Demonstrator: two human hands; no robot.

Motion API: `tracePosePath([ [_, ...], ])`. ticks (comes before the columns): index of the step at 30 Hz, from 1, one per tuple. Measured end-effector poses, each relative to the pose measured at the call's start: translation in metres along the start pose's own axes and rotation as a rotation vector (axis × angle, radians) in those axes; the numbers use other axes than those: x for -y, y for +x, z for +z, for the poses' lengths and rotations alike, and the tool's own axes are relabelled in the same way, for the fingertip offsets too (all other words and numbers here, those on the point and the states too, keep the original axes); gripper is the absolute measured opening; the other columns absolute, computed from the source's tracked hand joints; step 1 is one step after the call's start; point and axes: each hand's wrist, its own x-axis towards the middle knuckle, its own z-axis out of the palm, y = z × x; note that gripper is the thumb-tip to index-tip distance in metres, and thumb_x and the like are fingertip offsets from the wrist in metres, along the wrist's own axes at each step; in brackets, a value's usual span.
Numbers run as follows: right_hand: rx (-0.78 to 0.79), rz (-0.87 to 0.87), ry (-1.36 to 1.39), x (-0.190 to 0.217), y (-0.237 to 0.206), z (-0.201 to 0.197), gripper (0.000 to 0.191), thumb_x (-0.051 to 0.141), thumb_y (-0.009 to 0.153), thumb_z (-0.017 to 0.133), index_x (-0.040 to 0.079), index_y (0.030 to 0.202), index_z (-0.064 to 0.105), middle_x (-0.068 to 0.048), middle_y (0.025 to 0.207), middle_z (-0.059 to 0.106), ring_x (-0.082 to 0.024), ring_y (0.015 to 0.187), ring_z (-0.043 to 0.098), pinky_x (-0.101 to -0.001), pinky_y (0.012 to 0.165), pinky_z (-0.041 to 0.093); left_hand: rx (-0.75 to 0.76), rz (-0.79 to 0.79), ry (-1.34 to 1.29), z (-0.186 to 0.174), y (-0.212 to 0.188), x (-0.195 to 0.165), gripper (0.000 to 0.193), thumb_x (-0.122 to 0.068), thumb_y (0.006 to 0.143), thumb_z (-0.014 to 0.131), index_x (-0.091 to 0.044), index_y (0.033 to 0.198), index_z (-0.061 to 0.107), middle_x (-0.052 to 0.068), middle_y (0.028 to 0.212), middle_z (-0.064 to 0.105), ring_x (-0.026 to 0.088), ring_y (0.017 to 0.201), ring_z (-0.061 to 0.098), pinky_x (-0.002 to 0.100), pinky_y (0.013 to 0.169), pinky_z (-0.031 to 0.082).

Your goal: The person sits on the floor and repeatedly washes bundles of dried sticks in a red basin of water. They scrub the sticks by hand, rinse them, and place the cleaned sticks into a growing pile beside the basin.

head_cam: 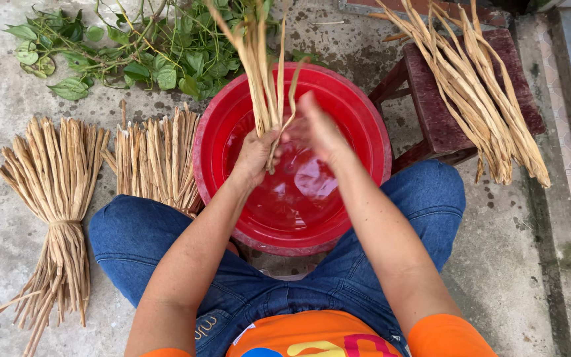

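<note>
My left hand [256, 153] grips a thin bunch of wet tan fibre strips [259, 63] by its lower end, holding it upright over a red plastic basin [371, 125] with water in it. My right hand [315, 129] is beside the bunch, fingers spread and blurred, touching a loose strip that curls off the bunch. The basin sits on the concrete floor between my knees in blue jeans.
Two tied bundles of dry tan strips lie at my left, the larger [57, 192] and the smaller [156, 158]. More loose strips [477, 86] rest on a dark red wooden stool [431, 112] at right. Green leafy vines [140, 46] lie beyond the basin.
</note>
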Motion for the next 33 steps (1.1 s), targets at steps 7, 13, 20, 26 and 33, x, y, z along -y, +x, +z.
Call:
tracePosePath([
  [7,-0.015,0.107,0.276,-0.016,0.004,0.022,0.04,0.009,0.087,0.071,0.004,0.125,0.058,-0.012,0.087,0.073,-0.022,0.076,0.076,-0.0368,0.07,0.065,0.026,-0.002,0.391,0.021,0.0,0.047,0.048,-0.041,0.108,0.046,-0.003,0.083,0.061,0.003,0.062,0.052,0.012,0.049,0.043,0.031,0.043,0.039],
  [13,-0.053,0.061,0.455,0.004,0.016,-0.017,0.026,0.019,0.098,0.066,0.002,0.119,0.063,-0.006,0.075,0.065,-0.012,0.052,0.058,-0.0273,0.046,0.056,0.13,0.199,0.574,0.05,-0.044,0.06,0.055,-0.048,0.107,0.044,0.0,0.09,0.066,0.01,0.07,0.066,0.024,0.065,0.066,0.043,0.063,0.055],
  [20,-0.066,-0.212,0.534,0.016,0.028,-0.061,0.043,0.042,0.111,0.051,0.002,0.117,0.065,-0.004,0.077,0.062,-0.011,0.058,0.06,-0.029,0.054,0.056,0.286,0.436,0.82,0.059,-0.087,0.065,0.043,-0.043,0.108,0.05,-0.003,0.107,0.066,0.015,0.076,0.066,0.028,0.069,0.066,0.046,0.063,0.054],
  [26,0.214,-0.233,0.581,0.018,-0.005,-0.006,0.073,0.064,0.094,0.031,0.004,0.125,0.056,-0.017,0.108,0.074,-0.024,0.094,0.076,-0.0368,0.082,0.065,0.143,0.016,0.257,0.03,-0.029,0.057,0.024,-0.031,0.101,0.059,-0.01,0.109,0.069,0.001,0.081,0.072,0.009,0.055,0.06,0.024,0.043,0.045],
  [33,-0.001,0.141,-0.045,-0.041,0.001,0.031,0.048,0.016,0.094,0.065,0.003,0.138,0.05,-0.012,0.09,0.074,-0.021,0.081,0.074,-0.0305,0.07,0.067,0.065,-0.306,0.468,0.007,0.002,0.073,0.044,-0.043,0.106,0.043,-0.006,0.107,0.068,0.006,0.07,0.062,0.013,0.045,0.057,0.03,0.037,0.044],
])
